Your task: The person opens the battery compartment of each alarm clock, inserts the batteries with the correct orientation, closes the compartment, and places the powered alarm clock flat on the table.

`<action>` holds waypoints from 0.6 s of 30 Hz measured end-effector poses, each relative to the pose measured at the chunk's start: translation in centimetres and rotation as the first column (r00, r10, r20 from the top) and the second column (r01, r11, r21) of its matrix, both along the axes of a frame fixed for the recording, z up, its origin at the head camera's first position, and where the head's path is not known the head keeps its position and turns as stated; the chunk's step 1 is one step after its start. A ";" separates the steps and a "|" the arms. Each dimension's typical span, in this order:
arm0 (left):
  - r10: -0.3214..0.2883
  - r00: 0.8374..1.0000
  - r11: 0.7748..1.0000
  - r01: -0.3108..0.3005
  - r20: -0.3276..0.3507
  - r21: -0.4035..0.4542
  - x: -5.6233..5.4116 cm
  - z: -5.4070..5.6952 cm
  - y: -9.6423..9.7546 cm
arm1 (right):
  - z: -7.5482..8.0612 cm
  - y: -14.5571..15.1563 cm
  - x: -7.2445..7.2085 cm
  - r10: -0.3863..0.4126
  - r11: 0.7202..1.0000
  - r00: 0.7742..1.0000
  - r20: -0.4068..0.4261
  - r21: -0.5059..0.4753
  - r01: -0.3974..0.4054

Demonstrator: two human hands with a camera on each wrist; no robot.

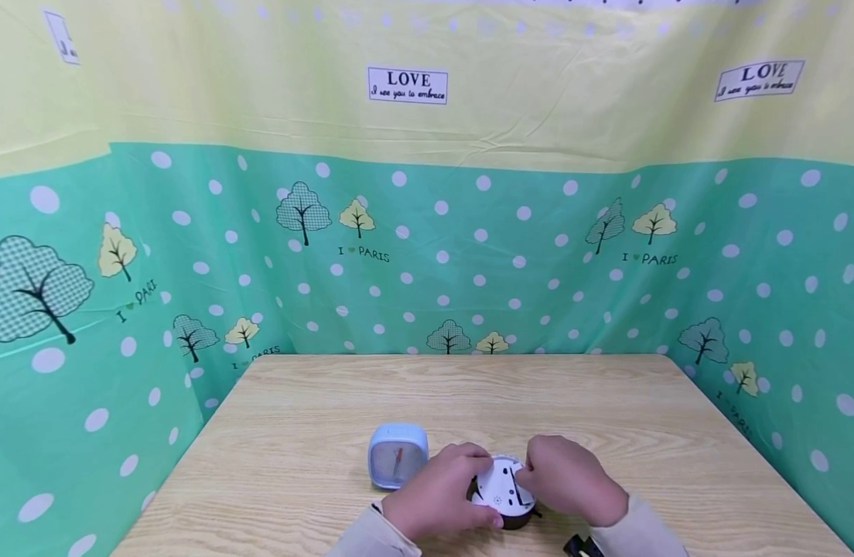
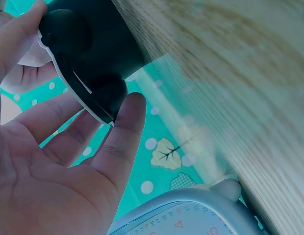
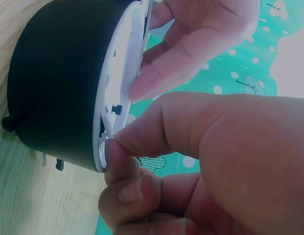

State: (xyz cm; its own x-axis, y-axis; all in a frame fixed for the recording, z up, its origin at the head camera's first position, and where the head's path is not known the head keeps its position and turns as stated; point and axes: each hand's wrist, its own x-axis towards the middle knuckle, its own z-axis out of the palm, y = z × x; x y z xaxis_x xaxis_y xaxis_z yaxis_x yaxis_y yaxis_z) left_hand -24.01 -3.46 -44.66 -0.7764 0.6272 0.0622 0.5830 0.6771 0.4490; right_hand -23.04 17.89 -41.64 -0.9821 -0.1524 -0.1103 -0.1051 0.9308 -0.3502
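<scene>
A round black alarm clock [image 1: 500, 487] lies face down on the table, its white back turned up, with small knobs and an opening in it. My left hand [image 1: 444, 487] grips it from the left, thumb on the near side and fingers at the far rim. From the right, my right hand [image 1: 566, 476] pinches a white battery cover [image 3: 107, 125] at the edge of that back between thumb and bent index finger. Small black feet [image 3: 60, 164] stick out of the dark side wall. Close to my left hand stands a light blue square clock [image 1: 397, 455].
The wooden table [image 1: 315, 402] reaches back to a green and yellow curtain [image 1: 441, 232] printed with trees and dots, which also hangs at both sides. A small black object [image 1: 582, 545] lies at the near edge by my right sleeve.
</scene>
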 end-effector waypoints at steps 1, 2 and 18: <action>0.000 1.000 1.000 0.000 0.000 0.000 0.0 0.0 0.0 | 0.0 -0.1 0.0 0.002 1.000 1.000 -0.009 0.001 -0.002; 0.000 1.000 1.000 0.000 -0.001 -0.001 0.0 0.0 0.0 | -0.1 -0.1 0.0 0.005 1.000 1.000 -0.016 0.005 -0.005; 0.003 1.000 1.000 -0.003 0.016 -0.003 0.1 0.1 0.0 | -0.6 -0.4 0.2 0.024 0.998 0.996 -0.086 0.064 -0.018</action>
State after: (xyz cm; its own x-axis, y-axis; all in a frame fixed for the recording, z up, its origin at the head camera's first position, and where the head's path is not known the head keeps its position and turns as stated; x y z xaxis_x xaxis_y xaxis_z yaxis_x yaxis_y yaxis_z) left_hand -23.95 -3.46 -44.60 -0.7794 0.6247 0.0484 0.5736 0.6802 0.4565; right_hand -22.86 17.48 -42.21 -0.9851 -0.1685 -0.0352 -0.1522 0.9480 -0.2794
